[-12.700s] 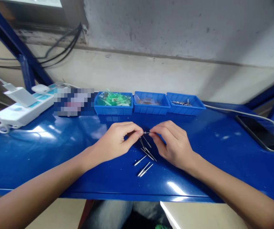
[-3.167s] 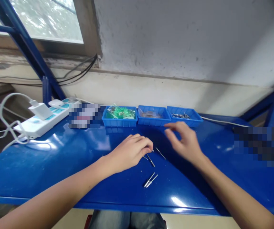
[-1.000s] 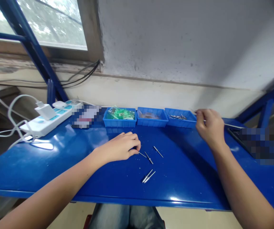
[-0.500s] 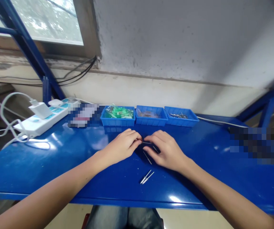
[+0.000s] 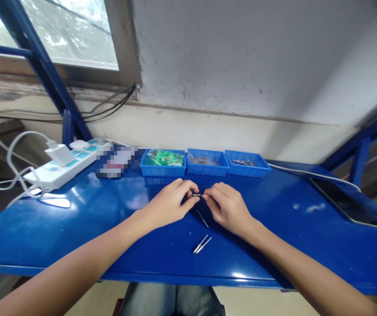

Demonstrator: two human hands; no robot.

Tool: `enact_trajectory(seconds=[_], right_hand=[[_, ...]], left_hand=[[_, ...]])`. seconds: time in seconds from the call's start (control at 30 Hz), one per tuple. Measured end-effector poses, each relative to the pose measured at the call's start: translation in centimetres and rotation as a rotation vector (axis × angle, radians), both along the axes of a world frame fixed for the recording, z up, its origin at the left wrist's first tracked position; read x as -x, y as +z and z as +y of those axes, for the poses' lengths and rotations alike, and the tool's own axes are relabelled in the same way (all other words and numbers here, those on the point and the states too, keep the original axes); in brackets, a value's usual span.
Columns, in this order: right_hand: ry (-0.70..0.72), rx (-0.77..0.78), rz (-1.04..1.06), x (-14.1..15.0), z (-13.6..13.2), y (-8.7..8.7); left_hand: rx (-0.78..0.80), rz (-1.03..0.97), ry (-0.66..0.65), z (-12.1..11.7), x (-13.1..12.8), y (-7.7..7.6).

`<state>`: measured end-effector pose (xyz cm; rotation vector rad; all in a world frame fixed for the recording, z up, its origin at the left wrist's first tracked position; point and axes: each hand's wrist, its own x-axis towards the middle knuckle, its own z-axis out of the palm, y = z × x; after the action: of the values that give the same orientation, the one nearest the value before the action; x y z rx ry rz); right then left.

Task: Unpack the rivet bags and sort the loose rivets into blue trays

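Over the blue table, my left hand [image 5: 175, 199] pinches one end of a small metal blind rivet [image 5: 196, 195] between thumb and fingertips. My right hand [image 5: 228, 205] has its thumb and forefinger closed on the rivet's other end, so both hands nearly meet. Just below them lies a thin metal pin [image 5: 203, 218], possibly another rivet. Closer to the front edge, two silvery blind rivets [image 5: 202, 245] rest side by side, their thin stems pointing up and right. Fingertips hide part of the held rivet.
Three blue bins stand along the back: one with green bagged pieces [image 5: 164, 157], one with a clear bag [image 5: 204, 160], one with metal rivets [image 5: 245, 163]. A white power strip [image 5: 60, 169] and a blurred-out object [image 5: 116, 162] are left, a phone [image 5: 343, 201] right.
My right hand's thumb and forefinger, apart before, have closed on the rivet's end. The rivet now shows level between both hands. The loose rivets have not moved.
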<state>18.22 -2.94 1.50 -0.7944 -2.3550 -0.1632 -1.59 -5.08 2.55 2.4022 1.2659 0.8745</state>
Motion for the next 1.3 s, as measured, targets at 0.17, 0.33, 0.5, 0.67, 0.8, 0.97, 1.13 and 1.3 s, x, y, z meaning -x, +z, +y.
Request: enact_trajectory(seconds=[0.17, 0.33, 0.5, 0.67, 0.8, 0.97, 1.13, 1.3], right_hand=[[0.013, 0.010, 0.024, 0.0, 0.1, 0.0], [0.050, -0.093, 0.008, -0.3, 0.2, 0.1], [0.031, -0.184, -0.096, -0.4, 0.3, 0.3], [-0.083, -0.232, -0.114, -1.2, 1.4, 0.6], [-0.087, -0.406, 0.240, -3.8, 2.2, 2.1], [-0.483, -0.600, 0.562, -8.0, 3.8, 3.9], [-1.004, 0.024, 0.022, -10.5, 6.1, 2.9], [-0.792, 0.093, 0.077, -8.8, 5.4, 2.3]], left_hand=[[-0.038, 0.018, -0.002, -0.1, -0.1, 0.3], [-0.045, 0.054, 0.009, -0.1, -0.1, 0.5], [-0.028, 0.075, 0.014, -0.1, -0.1, 0.5], [0.062, 0.149, -0.038, 0.1, 0.2, 0.0], [0.049, 0.270, -0.183, -0.1, 0.1, -0.6], [0.071, 0.278, -0.240, -0.5, -0.2, -0.7], [0.051, 0.294, -0.206, -0.3, -0.2, -0.8], [0.016, 0.208, -0.135, 0.3, -0.2, -0.9]])
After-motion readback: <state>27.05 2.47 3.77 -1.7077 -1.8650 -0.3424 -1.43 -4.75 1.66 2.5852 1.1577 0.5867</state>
